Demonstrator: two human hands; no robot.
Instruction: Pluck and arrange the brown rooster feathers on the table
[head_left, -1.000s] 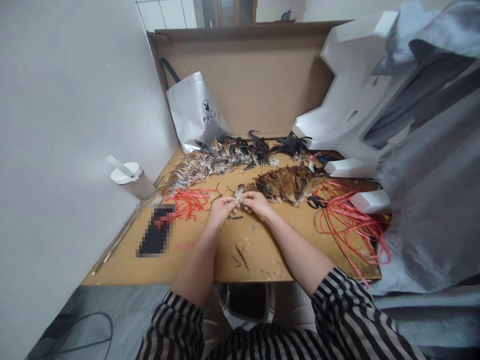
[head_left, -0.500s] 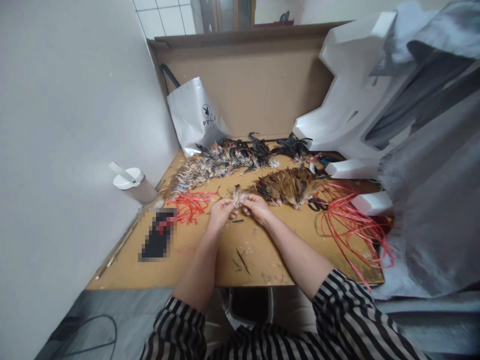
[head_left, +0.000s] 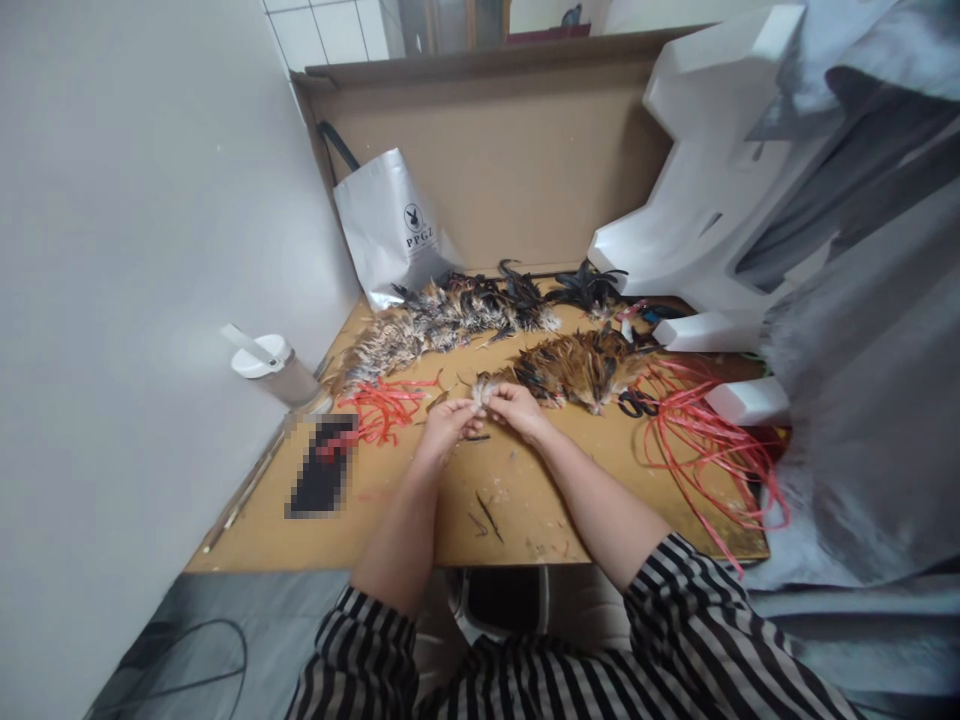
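Observation:
My left hand (head_left: pixel 450 426) and my right hand (head_left: pixel 517 411) meet over the middle of the table. Both are closed, thumb and fingers pinching a small bunch of pale brown feathers (head_left: pixel 483 386) between them. The fingers hide the lower end of that bunch. Just beyond my right hand lies a pile of brown and black feathers (head_left: pixel 577 366). A long row of grey, brown and black feather bunches (head_left: pixel 450 318) stretches along the back. Short red plastic strips (head_left: pixel 386 408) lie to the left of my left hand.
Black-handled scissors (head_left: pixel 637 403) and long red plastic strips (head_left: pixel 701 455) are on the right, near white foam pieces (head_left: pixel 694 230). A lidded cup (head_left: pixel 276 370) stands on the left, with a pixelated dark object (head_left: pixel 321 485) below it. A silver bag (head_left: pixel 386 225) leans against the cardboard (head_left: pixel 517 160).
Both hands remain pinched on the small feather bunch, whose tips now sit lower and tilt differently between the fingers. The whole view has shifted slightly.

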